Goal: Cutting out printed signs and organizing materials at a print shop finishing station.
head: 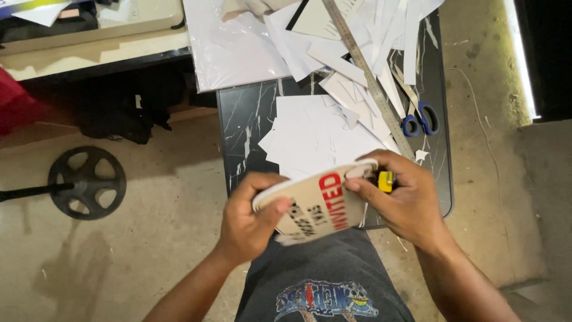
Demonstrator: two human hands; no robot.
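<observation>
Card (pixel 316 206) being bent w/ both hands, left hand (pixel 250 220) pinching its edge, right hand (pixel 405 203) gripping card plus yellow cutter (pixel 385 180) (blade hidden); next likely needs steady hold.

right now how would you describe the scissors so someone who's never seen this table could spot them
Start at the dark marble-patterned table strewn with white paper scraps. Follow the long metal ruler that runs diagonally across it; the scissors lie just to its right, near the table's right edge. Their blue looped handles are the only blue among the white paper.
</observation>
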